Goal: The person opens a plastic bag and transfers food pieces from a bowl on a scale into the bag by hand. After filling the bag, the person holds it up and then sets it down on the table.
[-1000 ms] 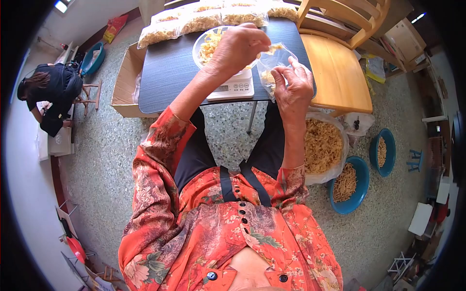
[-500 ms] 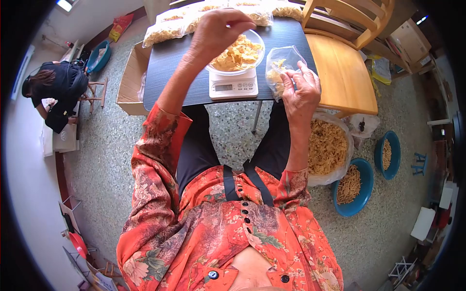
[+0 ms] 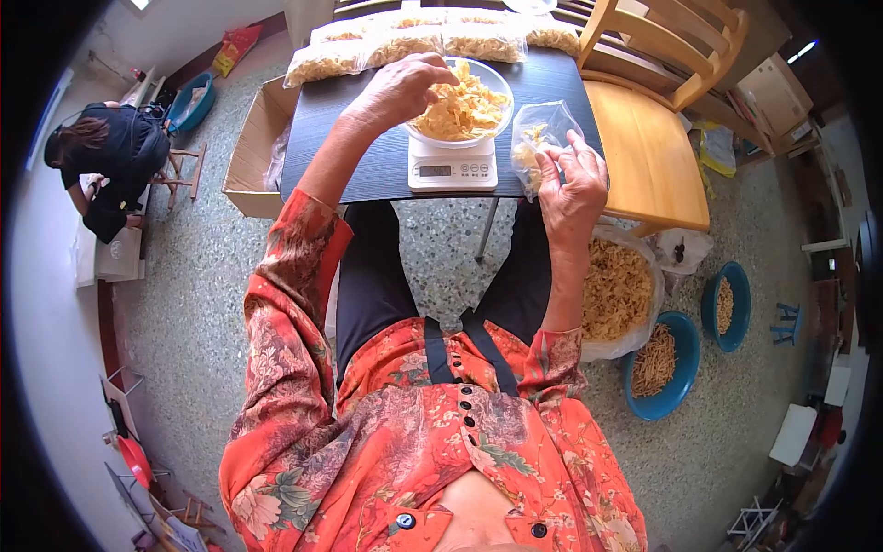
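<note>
A clear round bowl [image 3: 495, 132] heaped with yellow-brown dried flakes [image 3: 467, 103] sits on a white kitchen scale [image 3: 452, 171], whose display digits I cannot read. My left hand [image 3: 397, 89] is over the bowl's left side, its fingers curled together at the edge of the heap. Whatever they pinch, if anything, is hidden. Right of the scale, my right hand [image 3: 572, 179] grips the edge of a clear plastic bag [image 3: 544, 129] between thumb and fingers. A few flakes lie inside that bag, which rests on the dark table [image 3: 363, 175].
Filled bags [image 3: 405, 46] line the table's far edge. A cardboard box [image 3: 250, 152] stands left, a wooden chair [image 3: 644, 156] right. On the floor are a large flake-filled sack [image 3: 614, 285] and blue basins [image 3: 676, 391] of food pieces. Another person [image 3: 115, 152] sits far left.
My left hand has come down from above the bowl to the flakes at its left side. My right hand keeps its hold on the bag. The whole view has shifted slightly.
</note>
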`<state>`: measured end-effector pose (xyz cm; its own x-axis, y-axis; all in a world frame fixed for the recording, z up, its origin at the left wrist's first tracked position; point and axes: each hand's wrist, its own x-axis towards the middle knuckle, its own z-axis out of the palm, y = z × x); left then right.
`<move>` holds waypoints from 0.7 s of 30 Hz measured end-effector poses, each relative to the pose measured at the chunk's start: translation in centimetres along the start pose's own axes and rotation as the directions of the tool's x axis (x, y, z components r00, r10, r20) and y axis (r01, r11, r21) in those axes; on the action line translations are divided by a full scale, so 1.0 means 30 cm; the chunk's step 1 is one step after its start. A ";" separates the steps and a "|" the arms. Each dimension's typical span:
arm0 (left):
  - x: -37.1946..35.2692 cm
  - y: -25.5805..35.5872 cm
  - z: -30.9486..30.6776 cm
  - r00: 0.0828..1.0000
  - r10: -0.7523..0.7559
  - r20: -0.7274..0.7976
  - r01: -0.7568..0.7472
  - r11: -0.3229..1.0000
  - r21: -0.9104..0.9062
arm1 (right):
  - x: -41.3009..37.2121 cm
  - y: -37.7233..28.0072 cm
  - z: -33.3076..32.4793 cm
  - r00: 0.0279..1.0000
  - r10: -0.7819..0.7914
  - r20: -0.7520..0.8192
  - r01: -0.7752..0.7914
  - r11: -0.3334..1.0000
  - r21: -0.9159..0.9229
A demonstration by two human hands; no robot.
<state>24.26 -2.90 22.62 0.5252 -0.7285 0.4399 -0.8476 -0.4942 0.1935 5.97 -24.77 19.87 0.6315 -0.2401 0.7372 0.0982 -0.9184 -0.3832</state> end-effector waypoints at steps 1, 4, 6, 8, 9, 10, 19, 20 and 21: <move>0.001 -0.003 0.013 1.000 -0.016 0.026 0.017 1.000 -0.020 | 0.001 -0.001 0.000 1.000 -0.004 0.001 0.004 1.000 -0.001; 0.012 0.011 0.022 0.999 -0.009 0.053 0.008 0.999 0.032 | 0.000 -0.004 0.000 1.000 0.004 0.011 -0.004 1.000 -0.007; 0.021 0.012 0.030 0.998 -0.013 0.068 0.011 1.000 0.028 | -0.003 -0.003 0.003 1.000 0.019 0.017 -0.019 1.000 0.002; 0.025 0.007 0.037 0.997 -0.015 0.082 0.013 1.000 0.026 | -0.005 -0.001 0.005 1.000 0.016 0.021 -0.016 1.000 0.000; 0.026 0.003 0.041 0.999 0.001 0.055 -0.002 1.000 0.019 | -0.004 0.000 0.006 1.000 0.013 0.020 -0.013 1.000 -0.002; 0.028 -0.001 0.047 0.999 0.018 0.029 -0.018 1.000 0.013 | -0.004 0.001 0.008 1.000 0.015 0.020 -0.015 1.000 -0.002; 0.028 -0.002 0.004 0.973 -0.032 -0.227 -0.009 0.984 -0.176 | -0.009 0.009 0.005 0.999 0.038 0.023 -0.039 0.999 0.027; 0.029 -0.003 0.000 0.961 -0.062 -0.270 -0.001 0.974 -0.227 | -0.008 0.009 0.006 0.999 0.041 0.026 -0.042 0.999 0.031; 0.030 -0.004 -0.004 0.956 -0.125 -0.265 0.042 0.954 -0.298 | -0.007 0.009 0.006 0.999 0.043 0.028 -0.044 0.998 0.034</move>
<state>24.83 -3.43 23.09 0.5876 -0.5089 0.6290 -0.8091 -0.3602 0.4644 6.00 -24.92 19.49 0.6568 -0.2701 0.7041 0.0963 -0.8960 -0.4335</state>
